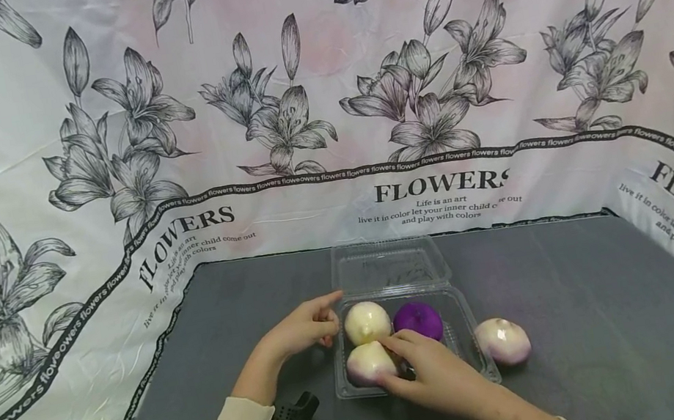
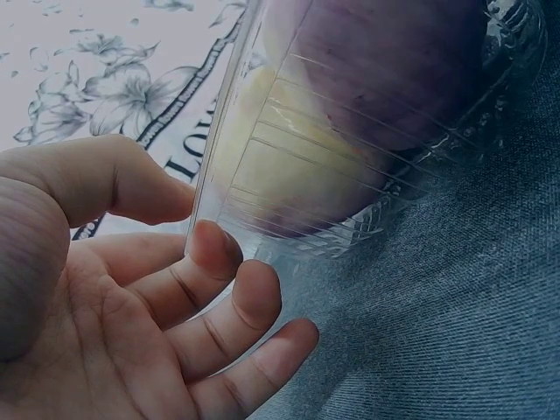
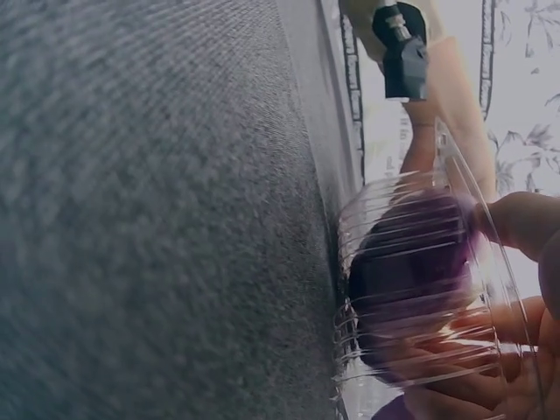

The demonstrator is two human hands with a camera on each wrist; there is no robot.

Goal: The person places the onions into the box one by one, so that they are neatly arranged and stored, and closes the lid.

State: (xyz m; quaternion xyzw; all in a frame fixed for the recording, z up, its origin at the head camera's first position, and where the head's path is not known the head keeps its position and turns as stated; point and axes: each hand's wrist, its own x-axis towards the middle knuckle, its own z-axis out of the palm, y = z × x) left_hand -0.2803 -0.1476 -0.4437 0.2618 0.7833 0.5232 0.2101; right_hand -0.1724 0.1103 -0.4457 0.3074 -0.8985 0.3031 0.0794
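Observation:
A clear plastic clamshell container (image 1: 454, 298) lies with its lid (image 1: 387, 266) folded back. Inside sit a pale yellow-white onion (image 1: 367, 321) at back left, a deep purple onion (image 1: 418, 321) at back right and a white-and-purple onion (image 1: 369, 363) at front left. My right hand (image 1: 435, 376) grips the front left onion, thumb at its near side and fingers over its right; the right wrist view catches it through the container wall. At the back left rim, my left hand (image 1: 306, 326) holds the container edge between thumb and fingers (image 2: 255, 293).
Another white-and-purple onion (image 1: 504, 342) sits on the grey tabletop (image 1: 595, 315), close against the container's right side. A black wrist-camera mount (image 1: 299, 408) juts from the left wrist. Flower-printed cloth (image 1: 322, 123) rises behind the table and along its sides.

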